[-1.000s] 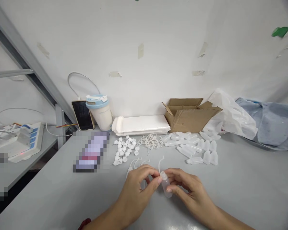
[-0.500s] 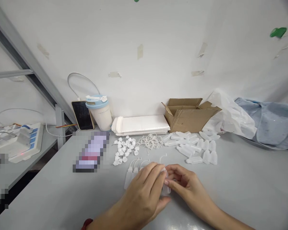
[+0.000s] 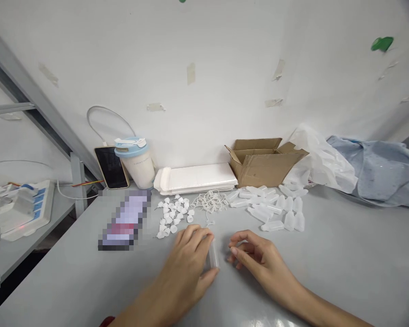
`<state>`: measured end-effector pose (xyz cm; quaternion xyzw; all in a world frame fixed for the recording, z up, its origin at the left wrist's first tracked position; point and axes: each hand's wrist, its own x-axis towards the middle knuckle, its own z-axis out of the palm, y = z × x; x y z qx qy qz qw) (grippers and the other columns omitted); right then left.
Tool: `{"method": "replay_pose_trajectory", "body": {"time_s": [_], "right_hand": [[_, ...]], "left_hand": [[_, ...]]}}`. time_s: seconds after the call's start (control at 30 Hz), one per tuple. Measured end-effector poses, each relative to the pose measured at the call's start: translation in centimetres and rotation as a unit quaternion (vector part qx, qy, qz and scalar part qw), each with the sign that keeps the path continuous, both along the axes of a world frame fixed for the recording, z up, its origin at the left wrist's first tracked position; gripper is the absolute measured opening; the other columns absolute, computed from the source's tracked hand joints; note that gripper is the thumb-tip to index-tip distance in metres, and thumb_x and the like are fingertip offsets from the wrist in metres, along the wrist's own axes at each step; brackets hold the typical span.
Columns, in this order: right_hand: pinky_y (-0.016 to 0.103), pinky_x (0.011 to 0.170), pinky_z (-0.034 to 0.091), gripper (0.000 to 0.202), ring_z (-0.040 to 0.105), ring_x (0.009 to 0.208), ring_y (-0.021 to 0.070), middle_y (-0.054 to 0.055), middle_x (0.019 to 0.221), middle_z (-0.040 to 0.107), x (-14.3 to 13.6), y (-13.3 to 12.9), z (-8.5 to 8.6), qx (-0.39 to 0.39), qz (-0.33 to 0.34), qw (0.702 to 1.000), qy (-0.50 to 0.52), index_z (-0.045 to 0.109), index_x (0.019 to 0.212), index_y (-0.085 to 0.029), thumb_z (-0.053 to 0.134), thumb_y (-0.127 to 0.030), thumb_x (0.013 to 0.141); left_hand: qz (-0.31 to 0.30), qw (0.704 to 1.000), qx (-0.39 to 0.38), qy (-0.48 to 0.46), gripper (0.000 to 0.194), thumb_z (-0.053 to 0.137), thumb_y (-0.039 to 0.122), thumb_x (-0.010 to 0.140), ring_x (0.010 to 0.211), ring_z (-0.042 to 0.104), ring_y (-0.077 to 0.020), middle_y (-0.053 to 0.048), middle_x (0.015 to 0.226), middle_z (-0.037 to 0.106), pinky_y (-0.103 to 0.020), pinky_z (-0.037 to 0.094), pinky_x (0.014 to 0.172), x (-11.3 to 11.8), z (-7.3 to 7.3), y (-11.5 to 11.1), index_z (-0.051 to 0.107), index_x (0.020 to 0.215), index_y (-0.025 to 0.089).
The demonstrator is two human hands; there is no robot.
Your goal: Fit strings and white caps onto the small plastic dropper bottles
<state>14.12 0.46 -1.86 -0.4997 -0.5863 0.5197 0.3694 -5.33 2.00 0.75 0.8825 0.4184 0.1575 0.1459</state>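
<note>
Left hand [image 3: 187,260]'s got its grip on a small translucent bottle [image 3: 214,256], thumb at the base, down on the counter [image 3: 347,259]. Right hand [image 3: 262,259]'s just beside it, loosely curled, narrow gap, nothing visible inside. Past those: white caps [image 3: 173,217], tangled thin tubes [image 3: 211,201], loose bottles [image 3: 263,211], then an open cardboard box [image 3: 267,170].

Bright, even, whitish light washes the wall [image 3: 225,45] and grey desk [image 3: 344,254], leaving only faint, soft shadows. Glare spots the desk along the bottom. Wide-angle stretching shows toward the sides; the top-right corner darkens. Coarse pixel blocks obscure one screen [image 3: 127,218].
</note>
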Motion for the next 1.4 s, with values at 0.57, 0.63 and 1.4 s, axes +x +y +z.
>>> {"method": "replay_pose_trajectory", "body": {"time_s": [0.57,0.63,1.4], "right_hand": [[0.027,0.058,0.046,0.017,0.059,0.061,0.0148,0.001,0.064,0.064,0.4,0.5,0.0,0.039,-0.009,0.997,-0.066,0.055,0.089,-0.018,0.048,-0.034,0.088],[0.027,0.058,0.047,0.017,0.059,0.061,0.0148,0.001,0.065,0.064,0.5,0.5,0.1,0.048,-0.006,0.996,-0.073,0.055,0.089,-0.019,0.047,-0.034,0.088],[0.026,0.055,0.051,0.016,0.061,0.071,0.0164,0.004,0.083,0.061,1.9,1.5,1.1,0.178,-0.057,0.968,-0.17,0.056,0.088,-0.021,0.045,-0.033,0.089]], "left_hand": [[-0.003,0.993,-0.117,0.024,0.036,0.058,0.01,0.069,0.108,0.044,-0.0254,-0.006,0.112,0.054,-0.042,0.04,0.093,-0.8,1.4,0.1,0.057,0.104,0.019],[-0.007,0.994,-0.109,0.021,0.037,0.057,0.008,0.068,0.107,0.044,-0.0254,-0.006,0.111,0.054,-0.043,0.042,0.091,-0.8,1.3,0.1,0.056,0.103,0.02],[-0.005,0.995,-0.1,-0.009,0.041,0.06,0.009,0.069,0.109,0.043,-0.0251,-0.007,0.111,0.053,-0.044,0.041,0.093,-1.0,0.1,0.5,0.052,0.108,0.017]]}}
